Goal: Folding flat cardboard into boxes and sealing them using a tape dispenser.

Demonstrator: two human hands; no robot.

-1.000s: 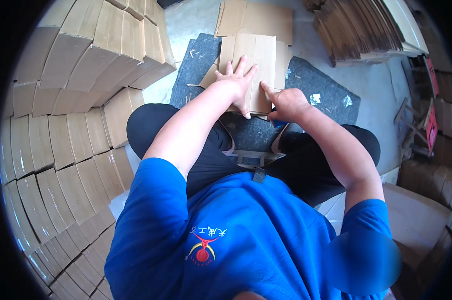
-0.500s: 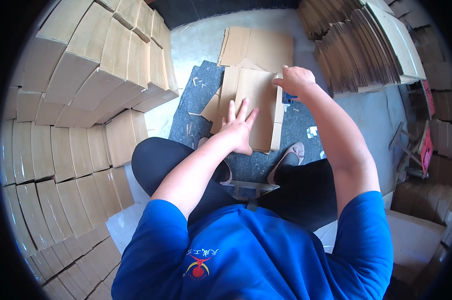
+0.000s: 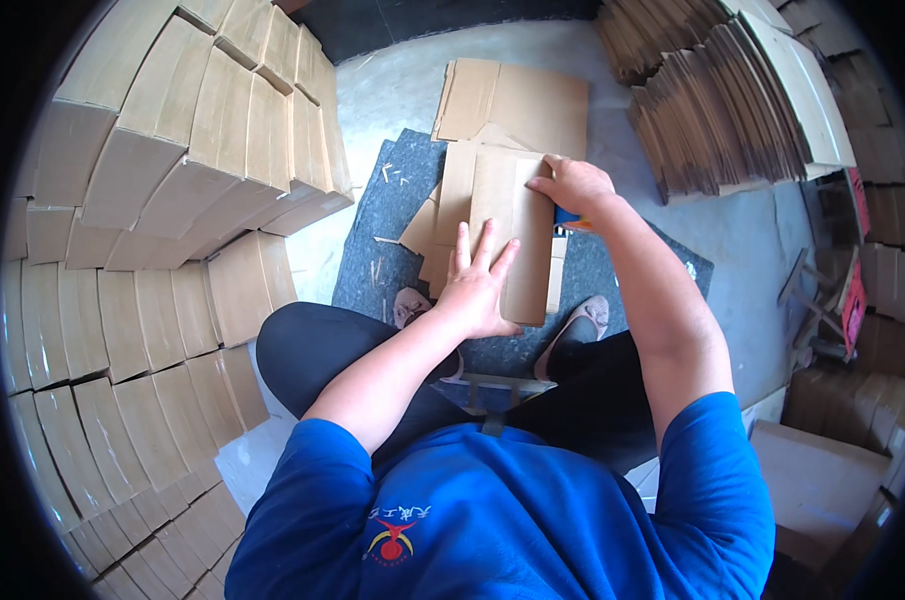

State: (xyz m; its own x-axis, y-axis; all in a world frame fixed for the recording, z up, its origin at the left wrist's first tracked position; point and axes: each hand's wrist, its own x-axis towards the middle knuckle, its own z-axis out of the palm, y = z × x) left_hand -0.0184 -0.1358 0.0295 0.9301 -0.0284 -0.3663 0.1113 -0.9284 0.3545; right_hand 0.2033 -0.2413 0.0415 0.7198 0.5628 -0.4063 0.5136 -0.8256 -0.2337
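A long folded piece of cardboard lies in front of me, between my feet and a flat sheet beyond. My left hand rests on its near left part, fingers spread and pressing flat. At its far right corner is my right hand, thumb and fingers bent over the edge. A small blue and orange tool shows under the right palm and seems held there; its kind is mostly hidden. A paler panel runs along the right side of the cardboard.
Flat cardboard sheets lie beyond the work, on and past a dark mat with scraps. Stacked cartons wall the left. Upright cardboard bundles stand at the far right. A metal frame stands on the right.
The cardboard has shifted slightly toward me, and its right side now looks folded inward. My right hand has moved left and nearer, the blue tool with it. My left hand stays spread on the cardboard.
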